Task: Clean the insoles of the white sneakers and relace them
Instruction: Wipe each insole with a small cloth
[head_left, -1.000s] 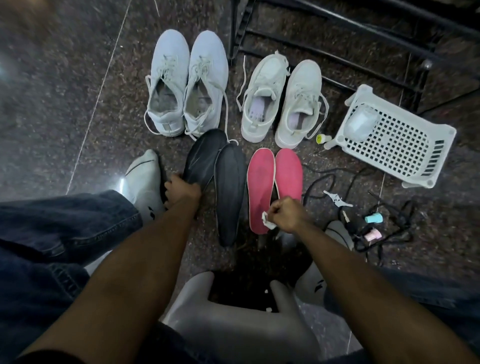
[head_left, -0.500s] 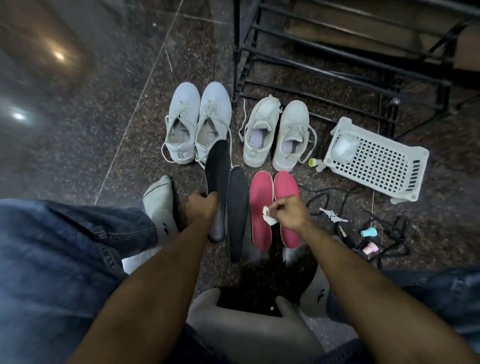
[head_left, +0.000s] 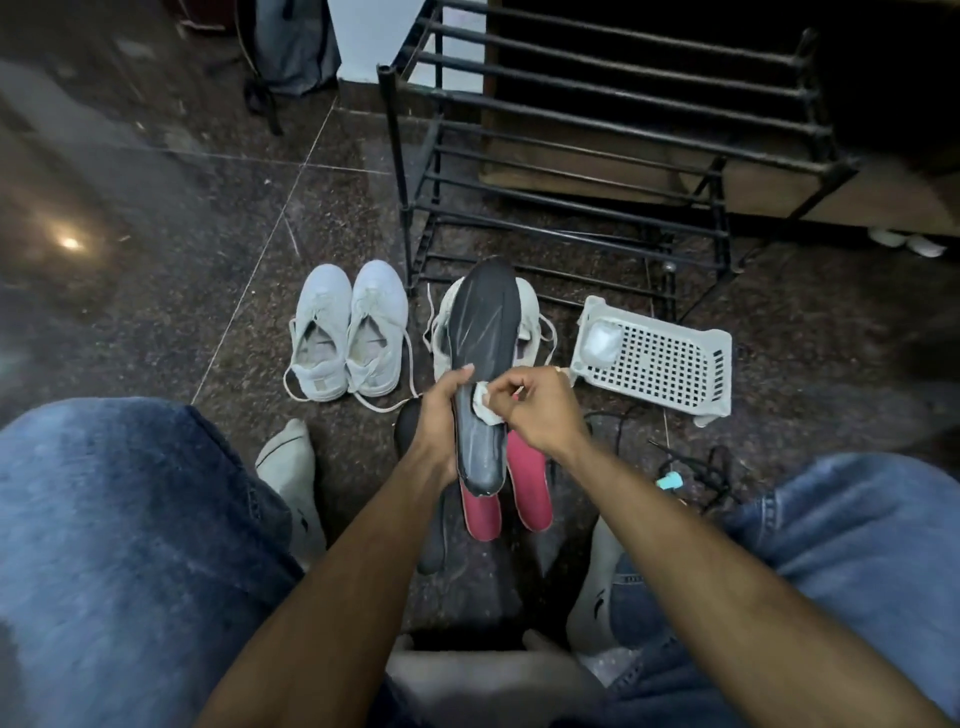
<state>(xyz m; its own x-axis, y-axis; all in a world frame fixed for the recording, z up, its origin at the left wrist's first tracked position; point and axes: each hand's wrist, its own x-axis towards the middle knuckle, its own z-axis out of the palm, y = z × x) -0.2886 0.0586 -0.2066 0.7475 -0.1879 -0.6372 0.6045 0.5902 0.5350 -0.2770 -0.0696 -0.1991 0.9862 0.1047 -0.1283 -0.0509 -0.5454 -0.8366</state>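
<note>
The left hand (head_left: 441, 410) grips the black insole (head_left: 483, 364), lifted clear of the floor (head_left: 156, 208); the right hand (head_left: 535, 410) pinches a white wipe (head_left: 485, 402) against it. Hard rubbing near that one-sided grip could twist the flexible insole loose onto the pink insoles (head_left: 530, 488).
</note>
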